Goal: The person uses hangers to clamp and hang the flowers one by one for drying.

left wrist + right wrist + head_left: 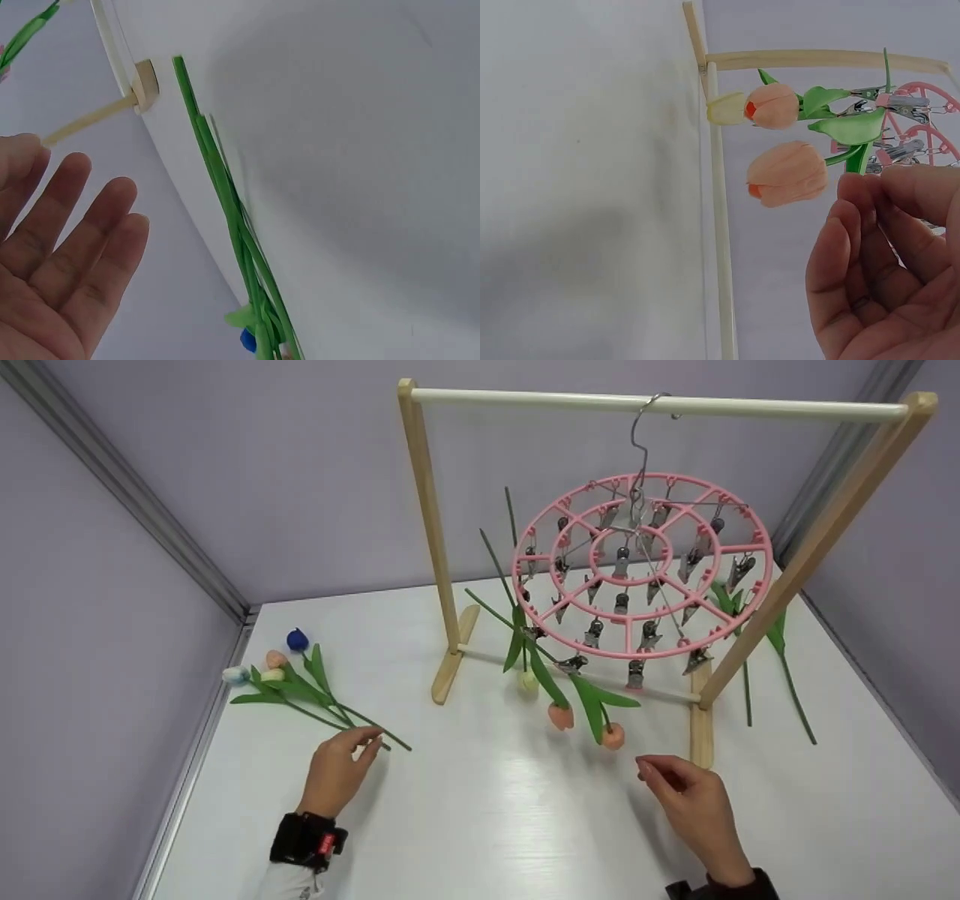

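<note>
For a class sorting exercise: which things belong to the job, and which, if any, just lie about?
Likely job:
pink round plastic clip hanger
wooden stand with white rail
hanging peach and yellow tulips
lying multicoloured tulips, left
leafy green stems, right

Likely incidental:
black wrist straps, worn

A plain, pale lilac back wall [315,472] stands behind the white worktop [480,840], matching walls [67,622] flank its side edges, and 2 grey metal strips [127,487] rise from its back corners. Soft glare [523,791] lights its front half.
</note>
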Motion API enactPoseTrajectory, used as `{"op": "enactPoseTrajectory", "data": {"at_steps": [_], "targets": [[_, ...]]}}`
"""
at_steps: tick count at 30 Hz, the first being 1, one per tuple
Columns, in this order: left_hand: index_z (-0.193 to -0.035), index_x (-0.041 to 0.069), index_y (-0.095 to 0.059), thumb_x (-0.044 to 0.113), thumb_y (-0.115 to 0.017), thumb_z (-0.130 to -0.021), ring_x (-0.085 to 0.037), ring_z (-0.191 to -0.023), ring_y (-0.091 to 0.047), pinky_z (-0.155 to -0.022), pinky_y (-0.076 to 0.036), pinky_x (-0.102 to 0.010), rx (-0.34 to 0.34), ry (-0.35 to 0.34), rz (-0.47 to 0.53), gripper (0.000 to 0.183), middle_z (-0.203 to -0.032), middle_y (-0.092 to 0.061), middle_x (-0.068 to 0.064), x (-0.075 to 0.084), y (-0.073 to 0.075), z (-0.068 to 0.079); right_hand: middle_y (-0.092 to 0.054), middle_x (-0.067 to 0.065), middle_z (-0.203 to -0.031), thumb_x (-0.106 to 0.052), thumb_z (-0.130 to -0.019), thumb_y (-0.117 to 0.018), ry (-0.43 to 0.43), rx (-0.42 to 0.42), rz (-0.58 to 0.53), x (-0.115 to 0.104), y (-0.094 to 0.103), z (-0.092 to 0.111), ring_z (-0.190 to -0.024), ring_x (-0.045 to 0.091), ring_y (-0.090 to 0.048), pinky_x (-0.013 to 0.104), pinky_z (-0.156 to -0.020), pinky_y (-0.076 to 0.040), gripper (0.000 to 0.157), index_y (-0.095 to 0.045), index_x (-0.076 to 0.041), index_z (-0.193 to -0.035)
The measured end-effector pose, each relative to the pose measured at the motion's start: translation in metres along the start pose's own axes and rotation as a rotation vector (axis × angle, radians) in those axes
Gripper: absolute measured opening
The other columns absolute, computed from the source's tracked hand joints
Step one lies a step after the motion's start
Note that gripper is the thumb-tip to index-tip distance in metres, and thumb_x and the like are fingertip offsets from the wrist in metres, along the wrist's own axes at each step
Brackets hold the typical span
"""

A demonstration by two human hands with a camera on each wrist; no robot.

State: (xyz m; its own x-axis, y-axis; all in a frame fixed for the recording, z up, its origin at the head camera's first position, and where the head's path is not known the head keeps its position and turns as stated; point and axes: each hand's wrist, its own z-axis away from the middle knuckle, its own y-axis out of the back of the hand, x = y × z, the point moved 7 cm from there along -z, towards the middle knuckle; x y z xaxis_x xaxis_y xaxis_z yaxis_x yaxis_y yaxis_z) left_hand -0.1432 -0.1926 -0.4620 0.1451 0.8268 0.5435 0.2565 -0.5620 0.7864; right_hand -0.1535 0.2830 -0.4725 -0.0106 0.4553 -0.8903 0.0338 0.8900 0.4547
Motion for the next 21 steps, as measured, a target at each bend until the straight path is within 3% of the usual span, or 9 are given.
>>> {"op": "enactPoseTrajectory", "data": {"at_steps": [7, 11, 15, 21], "targets": [[-0.116, 0.002, -0.070, -0.013, -0.072, -0.083, -0.036, -0.105, -0.065, -0.085, -0.055, -0.046, -0.077, -0.044, -0.200, 0.036, -0.112, -0.069, -0.018, -0.027, 0.010, 0.000, -0.073, 0.001, -0.084, -0.008, -0.092, -0.072, -0.001, 0.023, 0.019, 0.008, 0.006, 0.001, -0.076, 0.024, -0.068, 0.020, -0.060, -0.052, 0.009, -0.077, -0.007, -0.099], [-0.118, 0.001, -0.068, -0.019, -0.070, -0.080, -0.040, -0.102, -0.064, -0.077, -0.056, -0.050, -0.098, -0.165, -0.315, 0.044, -0.110, -0.067, -0.021, -0.028, 0.004, 0.001, -0.073, 0.001, -0.085, -0.008, -0.092, -0.071, 0.012, 0.024, 0.042, 0.010, 0.012, -0.003, -0.074, 0.019, -0.067, 0.020, -0.059, -0.052, 0.009, -0.076, -0.007, -0.100], [-0.113, 0.001, -0.070, -0.018, -0.071, -0.079, -0.041, -0.101, -0.062, -0.074, -0.055, -0.052, -0.109, -0.277, -0.446, 0.039, -0.107, -0.067, -0.019, -0.029, -0.005, 0.001, -0.073, 0.001, -0.084, -0.010, -0.093, -0.071, 0.032, 0.031, 0.069, 0.009, 0.019, -0.008, -0.074, 0.020, -0.067, 0.019, -0.058, -0.051, 0.009, -0.077, -0.007, -0.100], [-0.098, 0.005, -0.074, -0.011, -0.075, -0.079, -0.039, -0.097, -0.063, -0.076, -0.054, -0.053, -0.115, -0.329, -0.608, 0.025, -0.101, -0.069, -0.016, -0.030, -0.019, 0.000, -0.073, 0.001, -0.084, -0.011, -0.094, -0.071, 0.064, 0.049, 0.088, 0.008, 0.030, -0.015, -0.073, 0.021, -0.066, 0.019, -0.057, -0.050, 0.010, -0.077, -0.007, -0.100]]}}
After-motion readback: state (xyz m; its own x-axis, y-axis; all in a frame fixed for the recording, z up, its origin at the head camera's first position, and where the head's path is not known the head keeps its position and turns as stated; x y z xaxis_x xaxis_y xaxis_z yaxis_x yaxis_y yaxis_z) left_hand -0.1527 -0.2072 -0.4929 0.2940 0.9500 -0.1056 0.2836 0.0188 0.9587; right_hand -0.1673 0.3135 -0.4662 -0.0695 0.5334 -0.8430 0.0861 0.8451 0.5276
